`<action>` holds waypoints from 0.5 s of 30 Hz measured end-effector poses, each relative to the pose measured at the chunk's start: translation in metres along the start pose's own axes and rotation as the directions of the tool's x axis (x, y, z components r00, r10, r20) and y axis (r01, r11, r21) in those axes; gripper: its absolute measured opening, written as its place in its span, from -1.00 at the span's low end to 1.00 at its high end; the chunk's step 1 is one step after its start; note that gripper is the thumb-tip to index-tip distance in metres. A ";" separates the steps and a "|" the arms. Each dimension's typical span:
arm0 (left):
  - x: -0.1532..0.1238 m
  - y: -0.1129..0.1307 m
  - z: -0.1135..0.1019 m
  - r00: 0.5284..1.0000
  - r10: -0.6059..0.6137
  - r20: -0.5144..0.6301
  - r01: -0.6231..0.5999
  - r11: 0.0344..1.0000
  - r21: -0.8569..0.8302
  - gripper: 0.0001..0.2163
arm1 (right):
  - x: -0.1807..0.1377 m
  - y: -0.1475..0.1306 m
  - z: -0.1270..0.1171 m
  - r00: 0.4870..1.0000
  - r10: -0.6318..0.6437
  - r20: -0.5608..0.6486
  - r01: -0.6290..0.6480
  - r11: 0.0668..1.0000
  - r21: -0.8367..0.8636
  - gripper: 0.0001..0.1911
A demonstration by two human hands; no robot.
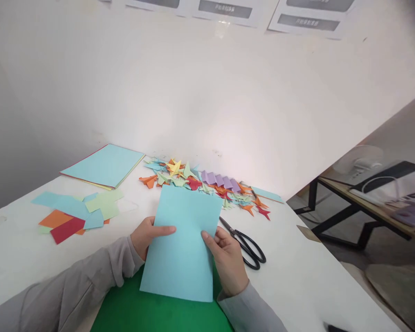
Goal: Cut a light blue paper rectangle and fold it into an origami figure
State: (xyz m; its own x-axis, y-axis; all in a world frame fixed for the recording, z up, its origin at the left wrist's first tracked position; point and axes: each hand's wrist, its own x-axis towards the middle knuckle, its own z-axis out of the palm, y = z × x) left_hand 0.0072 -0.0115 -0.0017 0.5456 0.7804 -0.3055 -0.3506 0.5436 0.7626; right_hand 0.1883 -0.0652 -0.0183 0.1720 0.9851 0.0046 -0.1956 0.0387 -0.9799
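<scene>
Left hand was closed on the left edge of a light-blue sheet, thumb flat on top, the other fingers mostly hidden behind. Right hand pinched the right edge, thumb on the near face, fingers curled at the back. So both grips were clamped on the same paper, which spanned the space between them and ran out both beyond and below the thumbs. It looked flat, no crease made out. Under the grip, toward the body: a green surface, partly covered by the sheet in view; couldn't tell if the sheet's lower edge touched it.

Just right of the right hand: black-handled scissors, loops toward the person, blade tips partly hidden behind the hand and sheet. Left of the left hand, apart from it: loose paper scraps, overlapping, blue, green, orange, plus a red rectangle nearest the forearm. Farther out past those: a stack of sheets, blue on top. Straight beyond the grip: a long heap of small folded paper pieces, many colors, with a purple pleated strip among them. All that lay on a white table. Both wrists in gray sleeves.
</scene>
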 end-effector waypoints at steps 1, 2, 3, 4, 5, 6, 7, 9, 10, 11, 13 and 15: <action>-0.001 -0.003 0.001 1.000 -0.016 -0.003 0.016 1.000 0.026 -0.55 | 0.000 0.000 0.000 1.000 -0.014 0.000 0.014 1.000 -0.023 -0.69; -0.001 -0.005 0.001 1.000 -0.022 -0.014 0.022 0.999 0.043 -0.54 | 0.000 0.001 -0.001 1.000 -0.030 -0.004 0.030 0.998 -0.048 -0.71; -0.001 -0.006 0.002 0.999 -0.022 -0.025 0.024 0.998 0.051 -0.53 | 0.001 0.002 -0.002 0.999 -0.046 -0.011 0.045 0.996 -0.074 -0.72; -0.001 -0.007 0.002 0.999 -0.023 -0.037 0.025 0.998 0.054 -0.53 | 0.001 0.002 -0.003 0.998 -0.062 -0.020 0.060 0.993 -0.101 -0.73; -0.001 -0.008 0.002 0.998 -0.029 -0.046 0.032 0.998 0.054 -0.53 | 0.001 0.003 -0.003 0.997 -0.077 -0.032 0.072 0.989 -0.128 -0.73; -0.001 -0.007 0.002 0.998 -0.039 -0.049 0.041 0.998 0.050 -0.53 | 0.001 0.003 -0.004 0.995 -0.091 -0.044 0.084 0.985 -0.150 -0.73; -0.001 -0.007 0.002 0.998 -0.051 -0.041 0.053 0.998 0.042 -0.52 | 0.001 0.003 -0.004 0.993 -0.104 -0.054 0.094 0.982 -0.167 -0.73; -0.002 -0.007 0.002 0.997 -0.083 0.003 0.083 0.996 0.020 -0.51 | 0.001 0.002 -0.004 0.992 -0.113 -0.059 0.101 0.979 -0.177 -0.72; -0.002 -0.007 0.002 0.995 -0.095 0.028 0.095 0.995 0.010 -0.50 | 0.000 0.001 -0.003 0.993 -0.106 -0.051 0.096 0.981 -0.166 -0.72; -0.003 -0.008 0.002 0.994 -0.100 0.044 0.100 0.995 0.001 -0.49 | -0.001 0.000 -0.003 0.995 -0.090 -0.033 0.084 0.986 -0.145 -0.72; -0.003 -0.012 0.001 0.995 -0.090 0.038 0.090 0.996 -0.004 -0.47 | -0.002 -0.002 -0.001 0.999 -0.045 0.015 0.046 0.994 -0.094 -0.71; -0.001 -0.015 0.001 0.998 -0.064 -0.001 0.064 0.998 0.006 -0.48 | -0.001 -0.003 -0.002 1.000 -0.018 0.023 0.020 0.997 -0.079 -0.69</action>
State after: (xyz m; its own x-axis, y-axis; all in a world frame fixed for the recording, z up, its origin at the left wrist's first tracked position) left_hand 0.0120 -0.0206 -0.0119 0.5663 0.7442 -0.3543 -0.3103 0.5907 0.7448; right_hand 0.1903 -0.0664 -0.0161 0.1537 0.9878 0.0267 -0.1156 0.0448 -0.9923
